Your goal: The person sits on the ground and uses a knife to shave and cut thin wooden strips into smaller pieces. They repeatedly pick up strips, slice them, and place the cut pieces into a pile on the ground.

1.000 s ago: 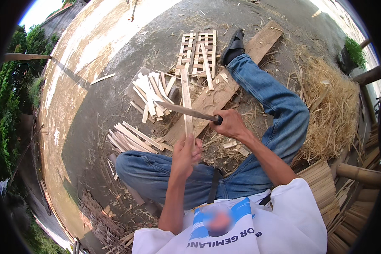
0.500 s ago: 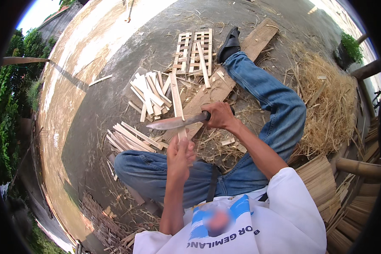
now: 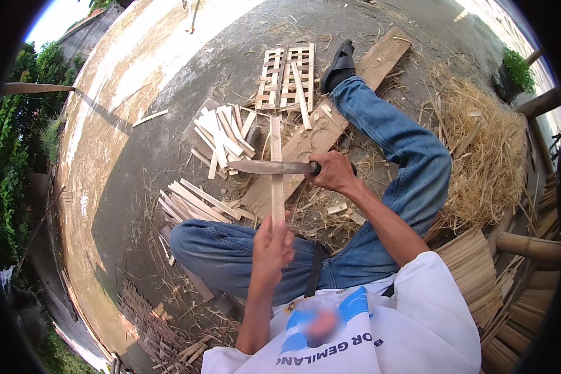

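Note:
My left hand point(image 3: 272, 248) is closed around the near end of a pale bamboo strip point(image 3: 277, 196), which points away from me. Across the strip's middle lies the blade of a large knife point(image 3: 262, 167), its tip to the left. My right hand point(image 3: 332, 171) grips the dark handle of that knife. Beneath the knife and strip, a long wooden plank point(image 3: 293, 149) runs diagonally over the ground. To the left are a fanned pile of cut strips point(image 3: 221, 134) and a second bundle of strips point(image 3: 196, 202) beside my left knee.
A woven slat lattice point(image 3: 285, 78) lies beyond the strips, with a loose strip on it. My right leg stretches along the plank. At the right are a heap of shavings point(image 3: 480, 156), a potted plant point(image 3: 517, 68) and bamboo poles point(image 3: 530, 246).
The bamboo strip has been drawn nearer to me and straightened, with my left hand lower. The knife now crosses it farther from my left hand, slightly higher and more level.

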`<state>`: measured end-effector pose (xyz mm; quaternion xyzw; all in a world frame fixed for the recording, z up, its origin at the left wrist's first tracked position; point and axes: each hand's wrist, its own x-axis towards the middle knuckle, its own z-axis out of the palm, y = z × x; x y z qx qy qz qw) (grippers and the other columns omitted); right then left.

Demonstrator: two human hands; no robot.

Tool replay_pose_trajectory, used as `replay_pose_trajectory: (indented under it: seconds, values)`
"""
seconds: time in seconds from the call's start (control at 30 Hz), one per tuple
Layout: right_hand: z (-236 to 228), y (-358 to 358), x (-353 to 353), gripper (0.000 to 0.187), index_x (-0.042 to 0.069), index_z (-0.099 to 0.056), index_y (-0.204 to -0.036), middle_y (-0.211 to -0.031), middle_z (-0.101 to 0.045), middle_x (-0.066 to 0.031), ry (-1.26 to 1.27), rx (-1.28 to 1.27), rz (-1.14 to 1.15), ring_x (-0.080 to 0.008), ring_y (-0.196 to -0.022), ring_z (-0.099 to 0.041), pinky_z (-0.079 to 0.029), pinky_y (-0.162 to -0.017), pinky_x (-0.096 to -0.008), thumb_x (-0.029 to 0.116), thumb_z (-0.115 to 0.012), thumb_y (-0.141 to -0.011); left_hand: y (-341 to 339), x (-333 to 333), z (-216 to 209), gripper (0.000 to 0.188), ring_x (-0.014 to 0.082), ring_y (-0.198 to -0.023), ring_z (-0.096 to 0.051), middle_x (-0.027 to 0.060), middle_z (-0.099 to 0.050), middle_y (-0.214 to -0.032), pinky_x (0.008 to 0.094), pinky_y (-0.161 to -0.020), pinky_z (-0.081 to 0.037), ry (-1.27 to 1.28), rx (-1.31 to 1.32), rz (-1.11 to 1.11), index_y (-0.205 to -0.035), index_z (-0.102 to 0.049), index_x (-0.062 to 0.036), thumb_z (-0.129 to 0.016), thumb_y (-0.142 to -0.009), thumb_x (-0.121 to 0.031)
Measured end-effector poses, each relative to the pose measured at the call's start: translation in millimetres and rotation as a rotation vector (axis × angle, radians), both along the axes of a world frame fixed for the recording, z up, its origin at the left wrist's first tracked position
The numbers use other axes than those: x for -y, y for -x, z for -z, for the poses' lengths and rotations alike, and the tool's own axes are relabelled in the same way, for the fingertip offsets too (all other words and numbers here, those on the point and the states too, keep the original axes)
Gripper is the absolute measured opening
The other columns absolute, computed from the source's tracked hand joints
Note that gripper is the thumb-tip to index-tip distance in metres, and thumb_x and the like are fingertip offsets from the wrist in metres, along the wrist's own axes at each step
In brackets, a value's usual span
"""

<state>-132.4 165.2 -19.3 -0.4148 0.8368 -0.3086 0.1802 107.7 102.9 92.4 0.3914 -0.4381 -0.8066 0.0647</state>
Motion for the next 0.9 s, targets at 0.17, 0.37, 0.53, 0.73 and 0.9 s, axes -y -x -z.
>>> replay_pose_trajectory:
  seconds: [0.17, 0.37, 0.53, 0.73, 0.9]
  values:
    - [9, 31, 1, 0.026, 0.011, -0.074, -0.084, -0.071, -0.071, -0.0145, -0.048, -0.045, 0.115, -0.0356, -0.073, -0.071, -0.055, -0.069, -0.0472, 0.036, -0.073, -0.077, -14, -11, -10, 0.033, -0.0002, -0.049, -0.03, -0.0047, -0.044, -0.069, 0.0171, -0.042, -0.025, -0.014, 0.013, 0.033, -0.135, -0.054, -0.0048, -0.055, -0.109, -0.026]
    - [8, 90, -18, 0.032, 0.008, -0.073, -0.081, -0.065, -0.067, -0.0127, -0.101, -0.01, 0.306, -0.0295, -0.064, -0.068, -0.051, -0.062, -0.0447, 0.04, -0.071, -0.078, -37, -24, 0, 0.031, -0.0007, -0.048, -0.031, -0.0043, -0.045, -0.069, 0.0172, -0.041, -0.026, 0.032, 0.112, 0.037, -0.134, -0.055, -0.0075, -0.053, -0.11, -0.027]
    - [-19, 9, -12, 0.029, 0.011, -0.073, -0.079, -0.072, -0.07, -0.0152, 0.028, -0.139, -0.032, -0.0342, -0.071, -0.071, -0.053, -0.065, -0.0471, 0.04, -0.072, -0.077, -21, -19, 7, 0.03, -0.0005, -0.049, -0.033, -0.0046, -0.046, -0.07, 0.0179, -0.042, -0.026, 0.22, 0.123, 0.098, -0.133, -0.055, -0.0075, -0.05, -0.111, -0.027]
    - [4, 29, -10, 0.024, 0.011, -0.071, -0.076, -0.072, -0.07, -0.0136, -0.156, 0.019, 0.15, -0.035, -0.069, -0.07, -0.052, -0.064, -0.047, 0.034, -0.071, -0.077, -29, -21, 6, 0.031, -0.0003, -0.05, -0.034, -0.0049, -0.046, -0.07, 0.0183, -0.042, -0.026, 0.103, 0.154, 0.114, -0.133, -0.055, -0.0076, -0.052, -0.11, -0.028]
    - [-8, 22, -16, 0.028, 0.01, -0.071, -0.078, -0.073, -0.071, -0.0148, 0.095, -0.135, -0.09, -0.0352, -0.071, -0.07, -0.053, -0.065, -0.0479, 0.038, -0.072, -0.078, -31, -22, -5, 0.032, 0.0001, -0.05, -0.034, -0.0049, -0.046, -0.07, 0.0183, -0.042, -0.026, 0.029, 0.069, 0.119, -0.133, -0.055, -0.0079, -0.053, -0.11, -0.029]
